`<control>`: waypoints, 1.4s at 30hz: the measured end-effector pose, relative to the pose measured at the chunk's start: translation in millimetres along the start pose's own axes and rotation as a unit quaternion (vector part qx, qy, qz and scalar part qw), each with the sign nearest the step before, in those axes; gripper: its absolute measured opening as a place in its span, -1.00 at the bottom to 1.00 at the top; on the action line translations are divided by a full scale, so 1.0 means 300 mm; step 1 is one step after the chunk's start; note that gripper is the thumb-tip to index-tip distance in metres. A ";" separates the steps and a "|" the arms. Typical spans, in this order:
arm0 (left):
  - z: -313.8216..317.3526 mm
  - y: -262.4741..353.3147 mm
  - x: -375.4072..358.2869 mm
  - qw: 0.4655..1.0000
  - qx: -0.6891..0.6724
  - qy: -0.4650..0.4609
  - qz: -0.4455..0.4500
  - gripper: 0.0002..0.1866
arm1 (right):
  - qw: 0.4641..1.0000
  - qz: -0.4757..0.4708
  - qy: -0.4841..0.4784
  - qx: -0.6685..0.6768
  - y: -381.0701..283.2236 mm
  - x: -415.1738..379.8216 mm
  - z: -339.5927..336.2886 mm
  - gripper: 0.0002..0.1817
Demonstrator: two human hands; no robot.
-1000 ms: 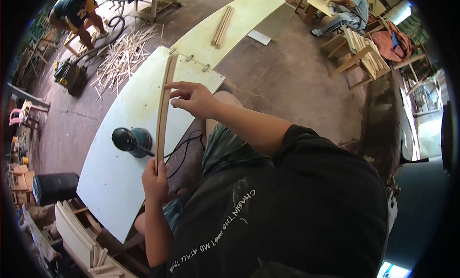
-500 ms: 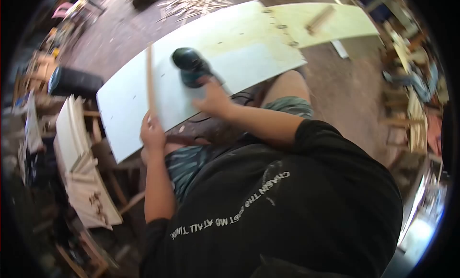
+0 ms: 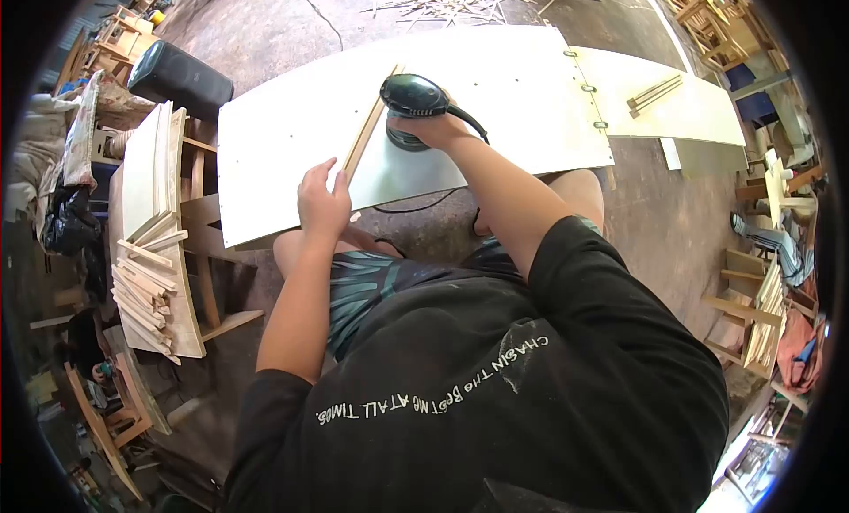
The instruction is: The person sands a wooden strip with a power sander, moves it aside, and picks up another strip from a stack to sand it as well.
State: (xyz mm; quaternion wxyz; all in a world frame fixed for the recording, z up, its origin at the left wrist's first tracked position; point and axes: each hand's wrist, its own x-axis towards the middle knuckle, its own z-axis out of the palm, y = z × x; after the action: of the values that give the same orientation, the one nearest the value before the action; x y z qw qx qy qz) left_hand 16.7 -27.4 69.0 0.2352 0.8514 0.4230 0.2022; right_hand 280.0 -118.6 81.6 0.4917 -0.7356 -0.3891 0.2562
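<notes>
A pale board (image 3: 283, 164) lies across in front of me, over my knees. My right hand (image 3: 435, 129) is wrapped round a dark green power sander (image 3: 413, 95), whose round pad rests on or just beside a thin wooden strip (image 3: 363, 141). The strip slants across the board. At its near end is my left hand (image 3: 324, 200), thumb and forefinger apart; the thumb is close to the strip, and contact is unclear.
A hinged panel (image 3: 707, 111) with several short sticks (image 3: 654, 95) on it extends right. Stacked boards and wood strips (image 3: 141, 305) stand at left, beside a black speaker (image 3: 184, 78). Scrap strips (image 3: 455, 2) lie on the floor beyond. A cord (image 3: 411, 210) runs below the board.
The view has shifted. The strip now slants more, and the sander has come close beside it. My left hand's fingers, earlier around the strip's near end, are now apart.
</notes>
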 end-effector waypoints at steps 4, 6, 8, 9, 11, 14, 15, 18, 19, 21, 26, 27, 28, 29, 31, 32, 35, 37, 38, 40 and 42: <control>-0.027 0.209 -0.042 0.949 -0.311 -0.026 -0.037 -0.45 | 0.998 -0.053 -0.023 -0.023 -0.043 -0.117 -0.039 -0.46; 0.022 0.260 -0.095 0.906 -0.419 -0.051 -0.022 -0.35 | 0.993 -0.083 -0.063 -0.052 -0.043 -0.238 -0.056 -0.41; 0.028 0.343 -0.162 0.854 -0.508 -0.106 -0.041 -0.35 | 0.985 -0.134 -0.036 -0.101 -0.094 -0.387 -0.067 -0.33; 0.027 0.373 -0.191 0.847 -0.518 -0.110 -0.049 -0.34 | 0.989 -0.108 -0.054 -0.081 -0.090 -0.424 -0.066 -0.30; 0.010 0.415 -0.210 0.821 -0.551 -0.135 -0.063 -0.34 | 0.994 -0.055 -0.080 -0.043 -0.074 -0.474 -0.083 -0.23; -0.014 0.478 -0.192 0.790 -0.589 -0.160 -0.057 -0.40 | 0.983 -0.160 -0.044 -0.075 -0.082 -0.462 -0.170 -0.18; -0.013 0.498 -0.185 0.799 -0.581 -0.148 -0.045 -0.44 | 0.990 -0.112 -0.069 -0.046 -0.098 -0.457 -0.198 -0.13; 0.003 0.519 -0.180 0.796 -0.589 -0.135 -0.035 -0.51 | 0.995 -0.023 -0.096 0.014 -0.085 -0.440 -0.220 -0.20; -0.010 0.527 -0.172 0.804 -0.574 -0.147 -0.048 -0.50 | 0.994 0.012 -0.095 0.045 -0.079 -0.449 -0.210 -0.20; -0.020 0.529 -0.153 0.814 -0.551 -0.173 -0.069 -0.46 | 0.992 0.038 -0.079 0.096 -0.057 -0.464 -0.182 -0.18; -0.022 0.536 -0.128 0.822 -0.523 -0.211 -0.074 -0.39 | 0.988 0.003 -0.078 0.136 -0.030 -0.463 -0.165 -0.20; -0.037 0.547 -0.120 0.807 -0.541 -0.223 -0.084 -0.43 | 0.990 -0.003 -0.096 0.102 -0.006 -0.443 -0.161 -0.22; -0.036 0.540 -0.113 0.824 -0.519 -0.217 -0.063 -0.44 | 0.991 -0.011 -0.116 0.067 0.012 -0.433 -0.160 -0.24; -0.037 0.529 -0.098 0.841 -0.497 -0.209 -0.040 -0.45 | 0.992 -0.004 -0.106 0.062 0.024 -0.433 -0.155 -0.26; -0.052 0.461 -0.063 0.936 -0.314 -0.154 0.043 -0.46 | 0.997 0.001 -0.079 0.020 -0.012 -0.432 -0.147 -0.29; -0.021 0.392 -0.027 0.955 -0.272 -0.108 0.048 -0.36 | 0.998 -0.002 -0.061 -0.016 -0.023 -0.430 -0.145 -0.30; 0.045 0.109 0.028 0.967 0.245 0.035 0.054 -0.26 | 0.993 0.119 -0.013 -0.012 -0.013 -0.421 -0.161 -0.29; 0.031 -0.017 0.017 0.971 0.233 -0.056 -0.004 -0.22 | 0.987 0.159 -0.005 0.011 -0.011 -0.422 -0.192 -0.24; 0.040 -0.060 0.002 0.968 0.227 -0.102 -0.034 -0.21 | 0.992 0.122 0.012 -0.007 -0.030 -0.422 -0.214 -0.26; 0.027 -0.044 -0.015 0.974 0.153 -0.139 -0.097 -0.21 | 0.997 0.058 0.004 -0.051 0.034 -0.436 -0.236 -0.28; 0.004 0.000 -0.024 0.973 0.087 -0.160 -0.139 -0.22 | 0.992 0.104 0.010 -0.066 0.023 -0.436 -0.245 -0.30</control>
State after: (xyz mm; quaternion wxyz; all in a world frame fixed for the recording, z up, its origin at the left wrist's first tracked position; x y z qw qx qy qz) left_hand 13.4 -33.5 67.1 0.2506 0.8229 0.5098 -0.0093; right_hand 264.1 -266.3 102.8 0.4169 -0.8056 -0.3213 0.2721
